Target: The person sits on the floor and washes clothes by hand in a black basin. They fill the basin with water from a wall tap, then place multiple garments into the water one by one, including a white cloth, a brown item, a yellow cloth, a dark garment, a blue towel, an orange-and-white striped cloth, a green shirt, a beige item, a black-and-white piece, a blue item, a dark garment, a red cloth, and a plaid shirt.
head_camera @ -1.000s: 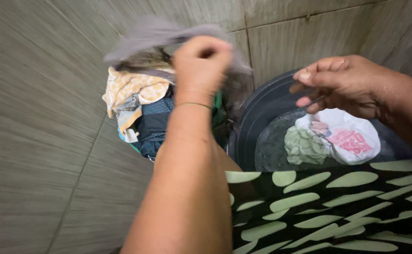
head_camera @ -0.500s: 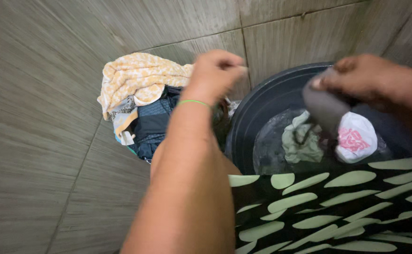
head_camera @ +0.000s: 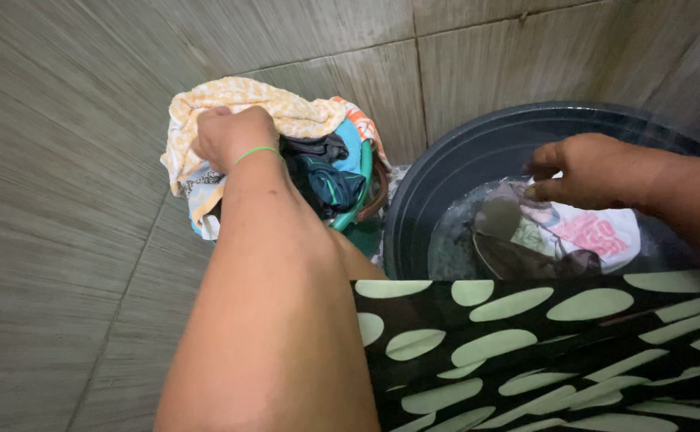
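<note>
The left hand [head_camera: 226, 136] is reaching out over the heaped pile of mixed laundry [head_camera: 318, 172] in the green plastic basket [head_camera: 360, 196], its fingers curled down and gripping the pale orange patterned towel [head_camera: 286, 108] lying on top of the heap. A thin green band [head_camera: 256, 151] is sitting on that wrist. The basket is standing on the grey tiled floor [head_camera: 62, 264], tight in the corner against the tiled wall [head_camera: 478, 72], just beside the round dark grey plastic tub [head_camera: 446, 172]. Over in the tub, the right hand [head_camera: 586, 170] is hovering low, fingers bent and pinching the edge of a wet grey garment [head_camera: 498, 224] lying in the water. A white cloth with a pink print [head_camera: 598, 232] is soaking right next to it, touching the grey one. In the foreground, a black fabric with pale green oval spots [head_camera: 542, 352] is covering the person's lap.
</note>
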